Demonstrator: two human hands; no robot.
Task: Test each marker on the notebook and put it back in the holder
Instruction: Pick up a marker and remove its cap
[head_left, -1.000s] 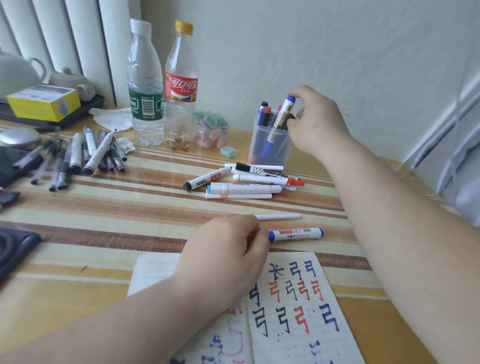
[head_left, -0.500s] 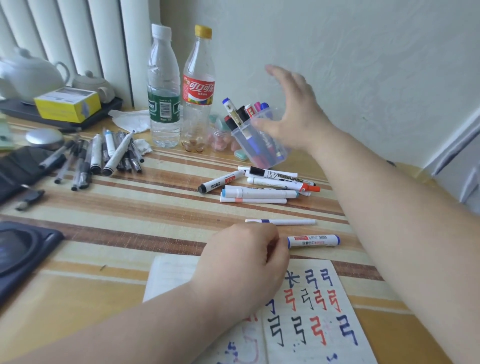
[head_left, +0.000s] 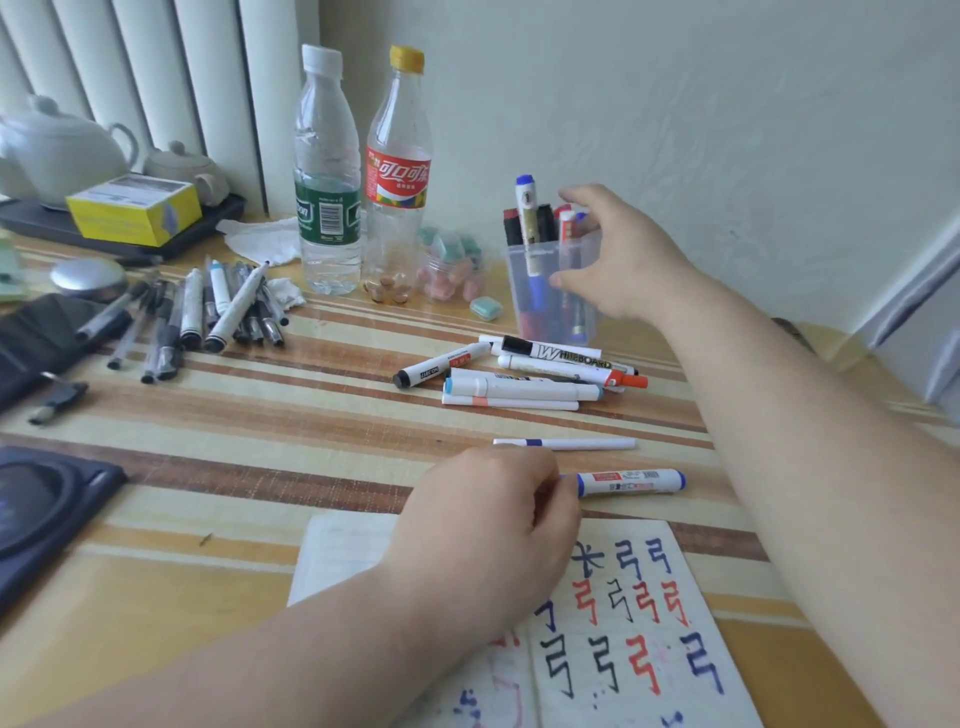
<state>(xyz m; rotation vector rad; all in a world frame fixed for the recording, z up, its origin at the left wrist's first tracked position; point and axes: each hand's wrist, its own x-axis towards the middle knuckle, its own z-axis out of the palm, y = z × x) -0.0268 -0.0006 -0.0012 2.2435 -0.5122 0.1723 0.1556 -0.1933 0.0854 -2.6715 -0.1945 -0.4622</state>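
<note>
The clear plastic marker holder (head_left: 540, 291) stands upright at the back of the striped table, with several markers in it; a blue-capped one (head_left: 525, 208) sticks up highest. My right hand (head_left: 618, 260) cups the holder's right side, thumb on its front and fingers behind its top. A pile of loose markers (head_left: 524, 387) lies in front of the holder. Nearer lie a thin white pen (head_left: 566, 443) and a blue marker (head_left: 631, 480). My left hand (head_left: 483, 535) rests as a fist on the open notebook (head_left: 343, 545), its fingertips at the blue marker's end. The right page shows black, red and blue marks.
Two plastic bottles (head_left: 326, 171) (head_left: 397, 171) and a small jar of erasers (head_left: 449, 270) stand left of the holder. Several pens (head_left: 208, 312) lie at the left. A yellow box (head_left: 135, 208), a teapot (head_left: 57, 150) and dark flat objects (head_left: 47, 499) fill the left side.
The holder leaned left half a second ago under my open right hand; now it stands upright with that hand around it. The left hand has stayed on the notebook.
</note>
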